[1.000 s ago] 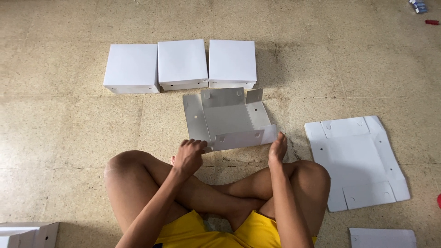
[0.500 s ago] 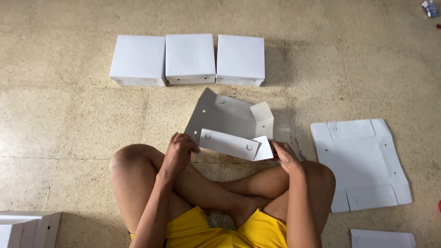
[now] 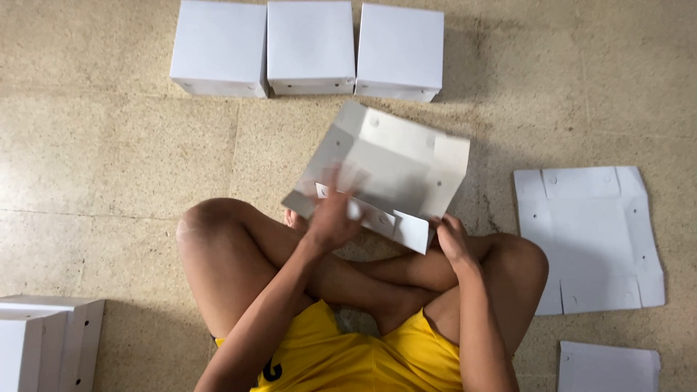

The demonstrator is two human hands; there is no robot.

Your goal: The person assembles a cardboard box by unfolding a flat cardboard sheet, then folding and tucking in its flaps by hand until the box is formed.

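- Right hand (image 3: 451, 239): grips the near right corner of the half-folded white carton (image 3: 385, 178), steadying it above the crossed legs.
- Left hand (image 3: 335, 214): blurred, fingers spread over the carton's near flap; grip cannot be determined.
- Carton: tilted, clear of the floor (image 3: 109, 160), interior facing the person.
- Flat carton blank (image 3: 588, 239): on the floor, right.
- Three finished boxes (image 3: 308, 47): touching in a row, far edge.

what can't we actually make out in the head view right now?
- Left hand: motion-blurred, so finger positions on the half-folded white box are unreadable.
- Right hand: its fingertips disappear under the box's near edge.
- White boxes at lower left: cut off by the frame's left and bottom edges.
- Flat sheet at lower right: cut off by the bottom edge.
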